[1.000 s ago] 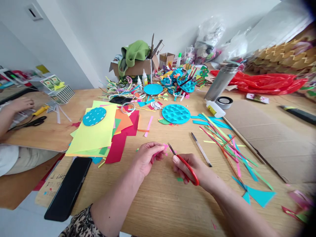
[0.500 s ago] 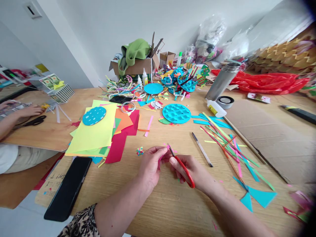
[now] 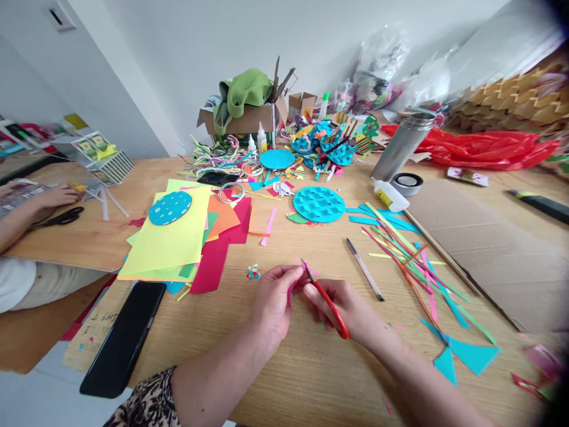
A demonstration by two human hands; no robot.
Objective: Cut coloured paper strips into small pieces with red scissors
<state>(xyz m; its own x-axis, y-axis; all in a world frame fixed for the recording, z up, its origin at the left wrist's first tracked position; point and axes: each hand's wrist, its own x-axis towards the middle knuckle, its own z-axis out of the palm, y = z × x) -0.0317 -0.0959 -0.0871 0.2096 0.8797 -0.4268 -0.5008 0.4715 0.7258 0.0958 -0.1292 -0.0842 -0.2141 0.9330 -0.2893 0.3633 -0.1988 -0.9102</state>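
Observation:
My left hand (image 3: 273, 296) pinches a small piece of pink paper (image 3: 290, 292), most of it hidden by the fingers. Red-handled scissors (image 3: 329, 307) are gripped in my right hand (image 3: 340, 299), their blades pointing up and left beside my left fingertips. The blades look nearly closed. Tiny pink scraps (image 3: 313, 270) lie on the table just beyond the blades. Left of my left hand sits a little cluster of coloured paper bits (image 3: 253, 272). A pen (image 3: 364, 270) lies to the right of the scissors.
Coloured paper sheets (image 3: 164, 243) and a black phone (image 3: 122, 341) lie at left. Paper strips (image 3: 411, 261), a glue bottle (image 3: 390, 197), a steel flask (image 3: 402, 148) and cardboard (image 3: 489, 249) are at right. Blue discs (image 3: 319, 204) lie ahead. Another person's hand (image 3: 57, 197) works at far left.
Almost nothing differs. Both hands hold nearly the same pose with the paper and scissors, and the view has shifted very slightly.

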